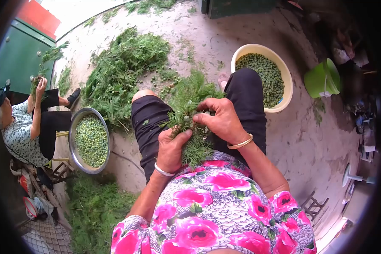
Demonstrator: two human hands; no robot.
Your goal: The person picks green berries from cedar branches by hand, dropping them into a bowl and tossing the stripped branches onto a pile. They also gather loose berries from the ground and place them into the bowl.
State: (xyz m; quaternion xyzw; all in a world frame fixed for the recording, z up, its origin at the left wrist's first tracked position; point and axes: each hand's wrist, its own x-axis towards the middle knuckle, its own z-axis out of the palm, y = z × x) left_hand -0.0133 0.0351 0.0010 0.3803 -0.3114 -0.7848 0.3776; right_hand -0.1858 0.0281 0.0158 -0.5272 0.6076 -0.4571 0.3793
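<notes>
A leafy green branch (193,95) lies over my lap, between my knees. My left hand (172,149), with a white bangle at the wrist, is wrapped round its stems. My right hand (221,119), wearing a gold-coloured bangle, is closed at the branch with thumb and forefinger pinched together; what is between the fingertips is too small to make out. Beyond my right knee stands a cream basin (287,80) holding many small green berries (262,76). A metal basin (73,146) of lighter green berries (91,142) is on the left.
A heap of green branches (122,63) lies on the floor ahead, and more greenery (97,207) at lower left. Another person (25,131) sits at the left, holding a sprig. A lime-green bucket (321,79) and a small stool (312,207) are on the right.
</notes>
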